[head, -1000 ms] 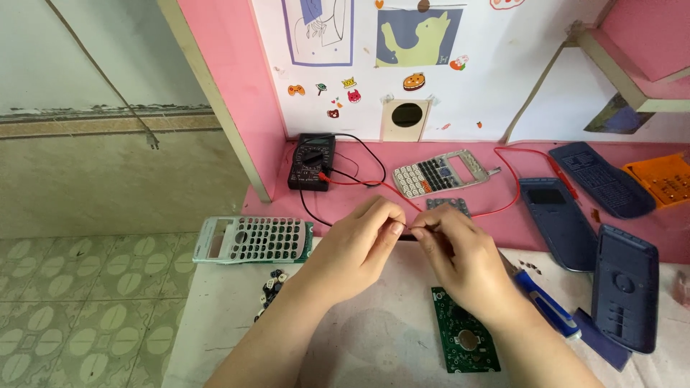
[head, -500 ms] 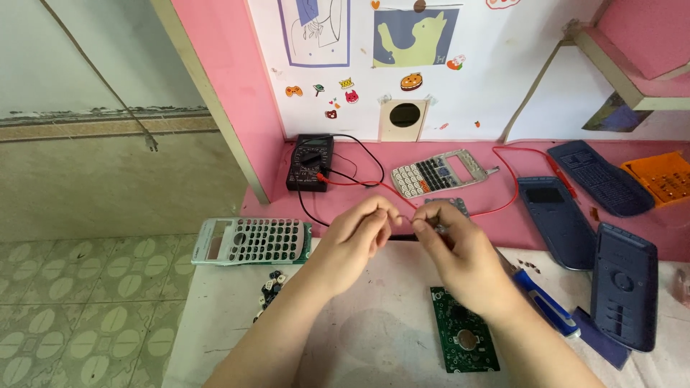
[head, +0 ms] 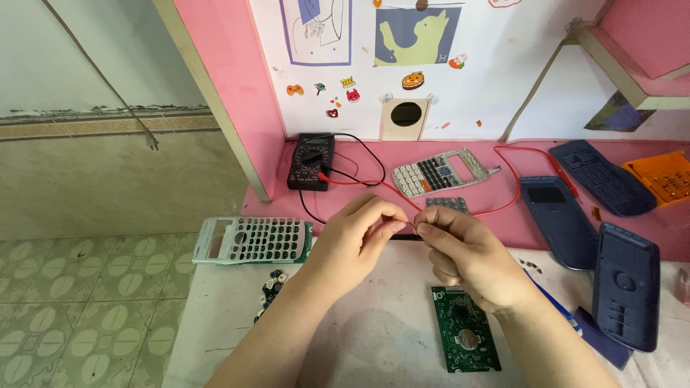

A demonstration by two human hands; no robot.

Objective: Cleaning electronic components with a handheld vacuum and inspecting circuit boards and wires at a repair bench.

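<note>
A thin red wire (head: 402,197) is pinched between the two hands above the near edge of the pink shelf (head: 503,215). Its end sits at the meeting fingertips, too small to make out. From there the wire's long axis runs up and to the left, slanting back toward the black multimeter (head: 310,162) at the rear of the shelf. The left hand (head: 352,241) comes in from the lower left, thumb and forefinger closed on the wire's end, the other fingers loosely curled. The right hand (head: 467,255) meets it from the right, fingers bunched and its fingertips pressed to the same spot; what it grips beyond the wire cannot be told.

Just below the right hand a green circuit board (head: 465,338) lies flat on the white table (head: 374,345), long axis toward the viewer. Left of the left hand lies a pale calculator front (head: 251,239), its key holes empty, with loose dark keys (head: 269,291) beside it. Behind the hands rest a key pad (head: 447,205) and a grey calculator (head: 440,172). Another red lead (head: 514,179) loops rightward past blue shells (head: 560,219) and an orange part (head: 665,176).
</note>
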